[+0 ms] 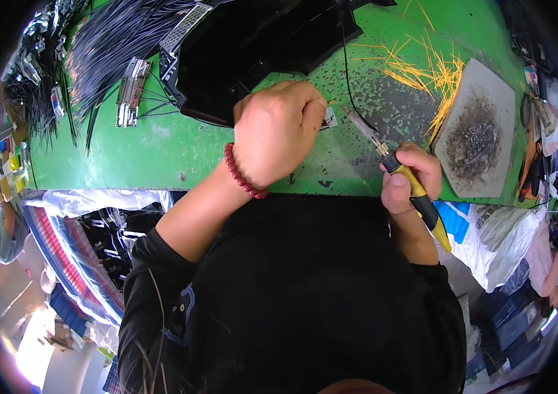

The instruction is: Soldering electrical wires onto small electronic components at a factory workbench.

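My right hand (416, 174) grips a soldering iron (422, 197) by its yellow and black handle. The iron's metal tip points up and left, toward the fingers of my left hand (279, 131). That hand is closed, its back facing up, with a red bead bracelet at the wrist. Whatever its fingers hold is hidden beneath them. A small white piece (329, 119) with dark marks shows just beside the knuckles. Beyond the left hand lies a large glossy black tray-like part (246, 52); whether the hand touches it I cannot tell.
Yellow-orange thin strands (416, 69) lie scattered at the back right, beside a grey slab (479, 128) with a dark burnt patch. Black wires (118, 46) are heaped at the far left, near a shiny metal part (133, 92). The green table (128, 154) has worn patches.
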`<move>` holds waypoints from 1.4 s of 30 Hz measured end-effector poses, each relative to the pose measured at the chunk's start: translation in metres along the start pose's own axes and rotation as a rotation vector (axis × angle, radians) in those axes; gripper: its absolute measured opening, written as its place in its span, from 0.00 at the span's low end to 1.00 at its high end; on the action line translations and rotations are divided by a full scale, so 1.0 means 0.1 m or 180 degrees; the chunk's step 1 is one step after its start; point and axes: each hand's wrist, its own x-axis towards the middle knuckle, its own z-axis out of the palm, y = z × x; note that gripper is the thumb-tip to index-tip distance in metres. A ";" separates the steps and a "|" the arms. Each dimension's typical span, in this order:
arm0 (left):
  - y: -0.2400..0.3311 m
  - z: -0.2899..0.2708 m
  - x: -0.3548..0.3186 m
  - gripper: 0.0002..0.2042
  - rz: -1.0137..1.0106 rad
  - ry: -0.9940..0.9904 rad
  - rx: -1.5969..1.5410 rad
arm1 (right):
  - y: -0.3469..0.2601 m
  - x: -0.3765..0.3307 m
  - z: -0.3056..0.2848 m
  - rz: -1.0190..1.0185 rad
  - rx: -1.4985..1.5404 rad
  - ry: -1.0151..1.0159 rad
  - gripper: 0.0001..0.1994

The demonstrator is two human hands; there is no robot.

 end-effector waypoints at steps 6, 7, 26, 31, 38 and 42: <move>-0.01 -0.03 0.00 0.08 -0.0045 -0.0013 -0.0063 | 0.01 0.03 -0.01 -0.0016 -0.0102 -0.0289 0.16; -0.01 -0.03 0.00 0.08 -0.0045 -0.0012 -0.0076 | 0.01 0.03 -0.01 -0.0016 -0.0114 -0.0295 0.16; 0.03 -0.03 0.02 0.07 -0.0085 -0.0079 -0.0191 | -0.11 0.05 0.13 0.0487 0.0207 0.0133 0.20; 0.01 -0.03 -0.01 0.06 -0.0016 -0.0036 -0.0150 | -0.12 0.31 0.29 0.0584 0.0112 -0.0577 0.14; 0.02 -0.03 -0.02 0.05 0.0008 0.0021 -0.0177 | -0.06 0.39 0.45 0.0168 -0.0443 -0.0671 0.12; 0.02 -0.04 -0.02 0.05 -0.0009 -0.0007 -0.0211 | -0.03 0.38 0.47 0.0156 -0.0308 -0.0597 0.11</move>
